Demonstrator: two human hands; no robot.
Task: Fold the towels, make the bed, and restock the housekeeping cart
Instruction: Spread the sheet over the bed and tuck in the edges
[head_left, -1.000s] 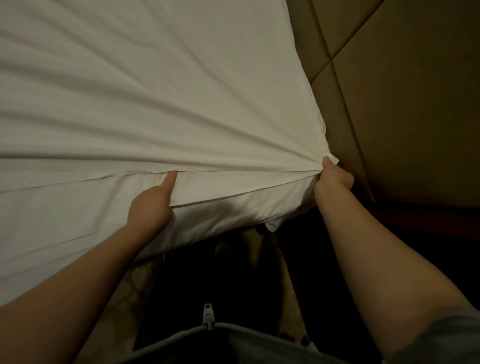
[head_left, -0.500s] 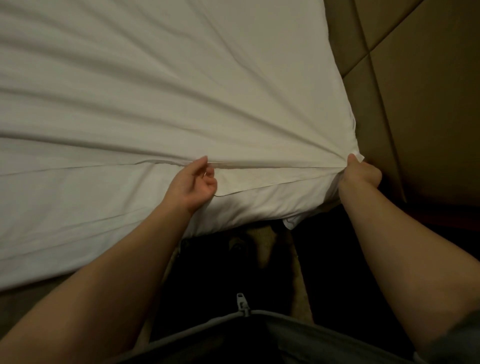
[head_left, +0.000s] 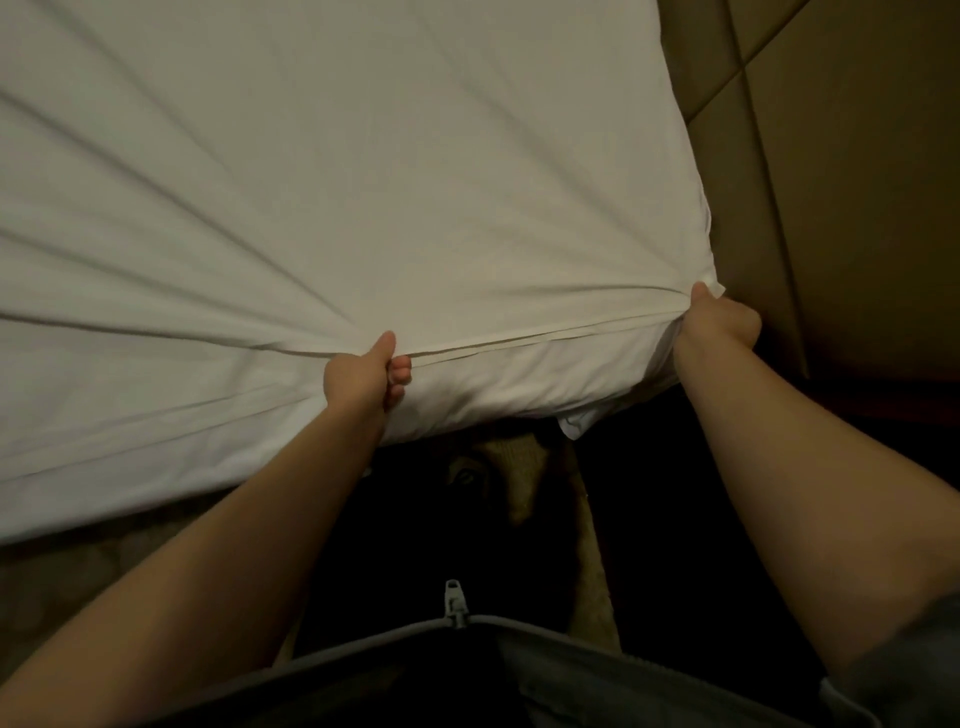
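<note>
Tightened since a moment ago over the bed's (head_left: 498, 389) near corner, the white sheet (head_left: 363, 156) fans creases toward the left hand (head_left: 363, 379), newly clenched on its hem, while the right hand (head_left: 717, 327) keeps gripping the corner, apparently ready for tucking.

At 3 o'clock the tan padded wall panel (head_left: 831, 182) crowds the white-sheeted mattress corner (head_left: 691, 244); at 6 o'clock the dark floor gap (head_left: 675, 493) lies open.

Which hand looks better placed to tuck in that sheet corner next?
Right, probably: the right hand grips the sheet at the bed's corner beside the padded panel; the left hand grips the edge farther along.
</note>
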